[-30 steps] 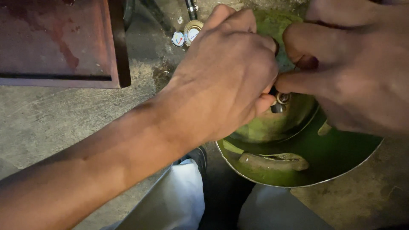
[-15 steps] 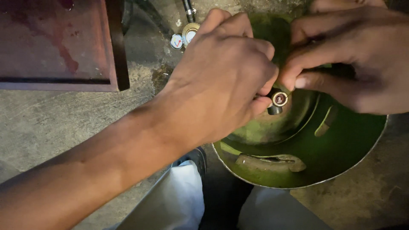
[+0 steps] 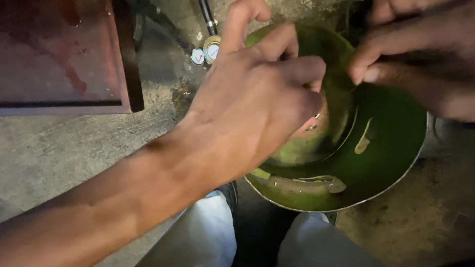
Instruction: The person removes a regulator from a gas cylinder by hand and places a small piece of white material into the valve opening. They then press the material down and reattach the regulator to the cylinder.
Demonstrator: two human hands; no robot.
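Head-camera view, read from left to right. At far left we see a reddish-brown box (image 3: pixel 59 54) with a dark edge, resting on the grey concrete floor (image 3: pixel 74 153). Just right of it, near the top, a black hose (image 3: pixel 205 15) runs down to a brass fitting with two small round gauges (image 3: pixel 205 52) lying on the floor.

Our left forearm crosses the view from the lower left, and the left hand (image 3: pixel 252 104) lies over the middle of the green gas cylinder (image 3: pixel 386 148), which we see from above, standing on the floor between our knees in pale trousers (image 3: pixel 208 237). Its fingers are curled down over the dome of the cylinder, inside the green collar ring, and cover the valve at the centre; whether they pinch anything there we cannot tell, because the back of the hand hides the fingertips. A small glint of metal shows just beside the knuckles.

At upper right, the right hand (image 3: pixel 420 59) meets the far rim of the collar, thumb and forefinger drawn together on its edge. Slots in the collar wall show at right and at bottom. The two hands are near one another but not touching.
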